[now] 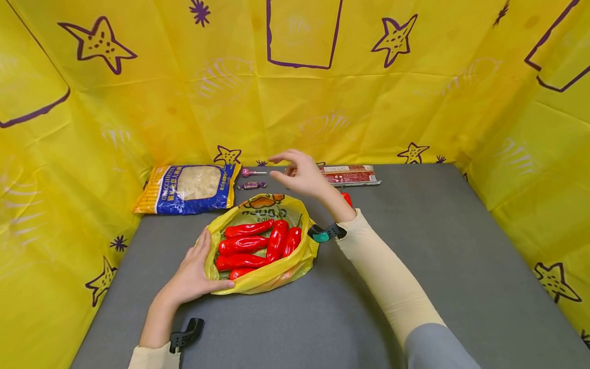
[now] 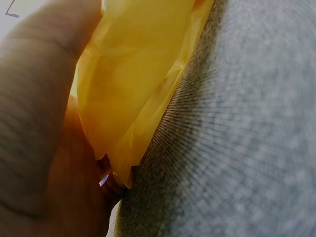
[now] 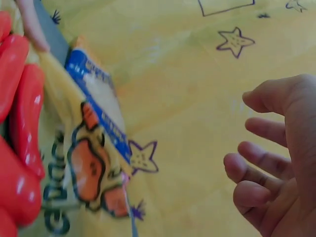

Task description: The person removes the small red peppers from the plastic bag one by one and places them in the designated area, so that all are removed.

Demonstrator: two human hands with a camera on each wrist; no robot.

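Observation:
A yellow plastic bag (image 1: pixel 276 271) lies open on the grey table (image 1: pixel 415 230), with several red peppers (image 1: pixel 249 245) inside. My left hand (image 1: pixel 198 266) rests flat against the bag's left side, fingers straight along the rim and thumb along the front edge. In the left wrist view the palm (image 2: pixel 34 123) presses the yellow bag (image 2: pixel 133 74). My right hand (image 1: pixel 288 169) hovers over the bag's far edge, fingers loosely spread and holding nothing. The right wrist view shows those fingers (image 3: pixel 256 163) empty, with the peppers (image 3: pixel 19 98) and printed bag (image 3: pixel 89 168) to the left.
A blue and yellow pasta packet (image 1: pixel 189 188) lies at the back left. A lollipop (image 1: pixel 251 172) and a purple sweet (image 1: pixel 251 185) lie beyond the bag. Snack stick packets (image 1: pixel 352 175) sit at the back. One red pepper (image 1: pixel 346 199) shows behind my right wrist. Yellow sheeting walls the table.

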